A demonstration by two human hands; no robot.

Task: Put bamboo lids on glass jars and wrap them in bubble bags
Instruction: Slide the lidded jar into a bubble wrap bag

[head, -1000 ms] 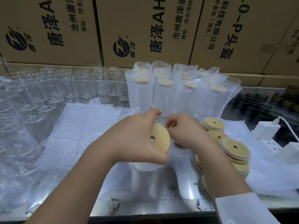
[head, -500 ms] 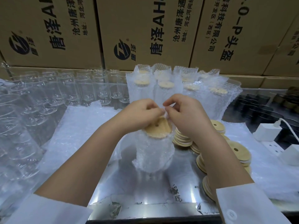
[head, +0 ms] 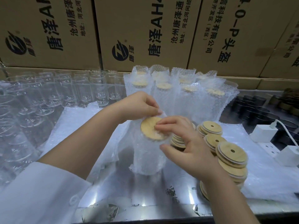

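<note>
Pressing the round tan bamboo lid down with loose right hand fingertips, thumb spread; pinched the clear bubble bag rim aside in the left hand. Stood bagged, upright, mid silver tabletop. Likely needed even, centred pressure, film clear of the glass jar mouth.
</note>
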